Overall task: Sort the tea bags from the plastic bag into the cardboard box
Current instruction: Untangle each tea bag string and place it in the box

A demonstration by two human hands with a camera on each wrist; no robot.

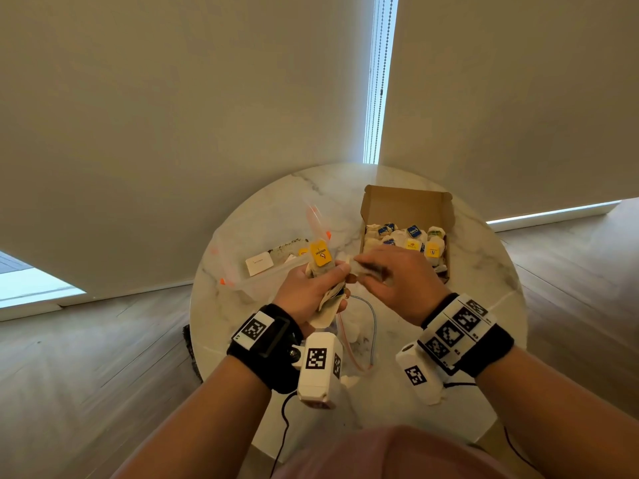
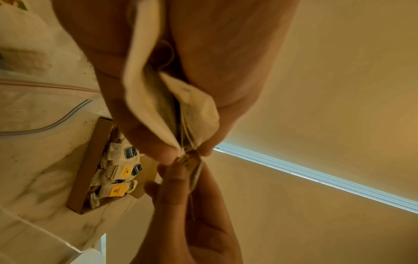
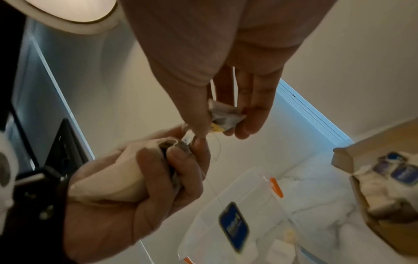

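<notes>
Head view: both hands meet above a round marble table point(image 1: 484, 271), between a plastic bag and a cardboard box.
Left hand point(image 1: 307, 292): clenched round a bunch of tea bags point(image 1: 328, 305); a yellow tag point(image 1: 321, 254) sticks up above its fingers.
Left wrist view: the bunch point(image 2: 144, 89) runs down through the left hand point(image 2: 226, 62), thumb and forefinger meeting at its tip, where the right hand point(image 2: 181, 205) joins it.
Right hand point(image 1: 397, 278): pinching one tea bag point(image 1: 349, 266) that touches the bunch in the left hand.
Right wrist view: thumb and fingers of the right hand point(image 3: 214, 71) close on the small folded tea bag point(image 3: 224, 116); a thin string hangs from it past the left hand point(image 3: 126, 196), and a blue tag point(image 3: 234, 226) hangs lower, over the plastic bag; which bag that tag belongs to I cannot tell.
Plastic bag point(image 1: 262, 257): lies open on the table left of the hands, orange marks at its edges, a white card point(image 1: 259, 263) and a few tags inside.
Box point(image 1: 408, 205): right of the hands, lid up, already packed with tea bags bearing blue and yellow tags point(image 1: 413, 233).
Second bag point(image 1: 359, 333): a clear zip bag on the table below the hands.
</notes>
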